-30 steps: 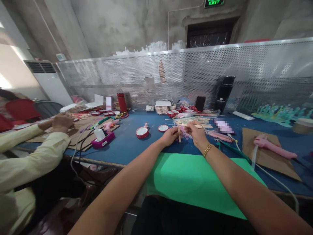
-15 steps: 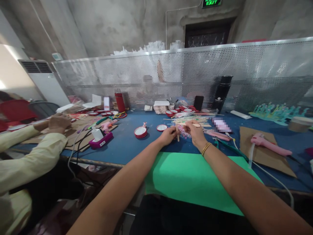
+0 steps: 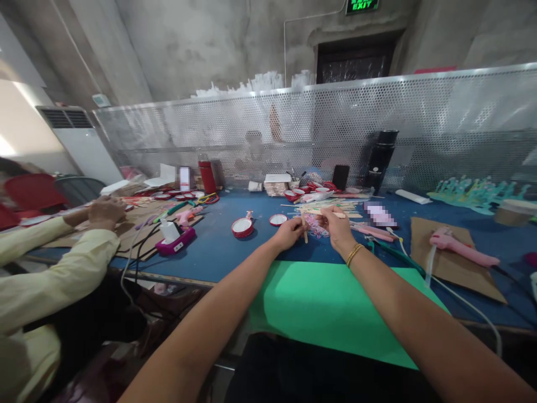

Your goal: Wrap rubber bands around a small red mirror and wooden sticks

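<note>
Near the middle of the blue table, my left hand [image 3: 290,233] is closed on an upright wooden craft stick [image 3: 305,232]. Beside it my right hand [image 3: 339,228], with a gold bracelet on the wrist, pinches another wooden stick [image 3: 339,215] that lies roughly level and points toward the first one. Whether the two sticks touch, I cannot tell. Between and behind the hands is a pile of small pink and purple pieces [image 3: 319,228]. A green sheet [image 3: 335,308] hangs over the table edge beneath my forearms.
Red-rimmed round dishes [image 3: 242,226] stand left of my hands. On the right, a pink glue gun [image 3: 465,249] rests on cardboard [image 3: 482,280]. A purple power strip [image 3: 176,242] sits to the left, near a co-worker's hands [image 3: 104,212]. Behind are a black bottle [image 3: 381,159] and a red bottle [image 3: 206,174].
My hands and the sticks stay almost in the same place. The view has shifted slightly, and the co-worker's hands at the left have moved a little.
</note>
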Demonstrator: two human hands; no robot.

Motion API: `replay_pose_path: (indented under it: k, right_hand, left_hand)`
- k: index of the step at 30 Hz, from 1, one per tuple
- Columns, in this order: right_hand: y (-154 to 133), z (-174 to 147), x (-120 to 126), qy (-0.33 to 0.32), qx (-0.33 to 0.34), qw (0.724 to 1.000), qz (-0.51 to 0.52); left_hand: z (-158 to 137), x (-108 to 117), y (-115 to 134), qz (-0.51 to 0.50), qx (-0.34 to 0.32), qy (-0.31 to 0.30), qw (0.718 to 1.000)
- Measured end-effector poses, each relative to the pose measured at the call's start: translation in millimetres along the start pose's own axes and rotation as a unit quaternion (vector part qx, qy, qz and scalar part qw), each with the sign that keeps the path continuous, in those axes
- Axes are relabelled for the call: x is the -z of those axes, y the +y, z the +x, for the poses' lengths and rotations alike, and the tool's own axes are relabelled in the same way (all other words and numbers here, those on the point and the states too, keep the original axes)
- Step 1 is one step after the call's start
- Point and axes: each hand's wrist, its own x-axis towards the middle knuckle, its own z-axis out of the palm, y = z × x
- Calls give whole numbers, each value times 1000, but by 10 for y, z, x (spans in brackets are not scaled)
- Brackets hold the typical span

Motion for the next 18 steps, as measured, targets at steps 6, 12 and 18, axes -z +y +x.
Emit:
replay_pose_path:
  k: [6,12,18]
  right_hand:
    - [6,-30,-20,-47,-2,999,-1]
    - [19,4,-9,-6,5,1000,-5]
    - [12,-36,-16,-51,2,999,-7]
  left_hand:
    - [-10,-6,20,-25,-1,-13,1000]
    - [-11,-6,18,-25,7,-16,1000]
    - [-4,-14,0,-21,-8,-11,1000]
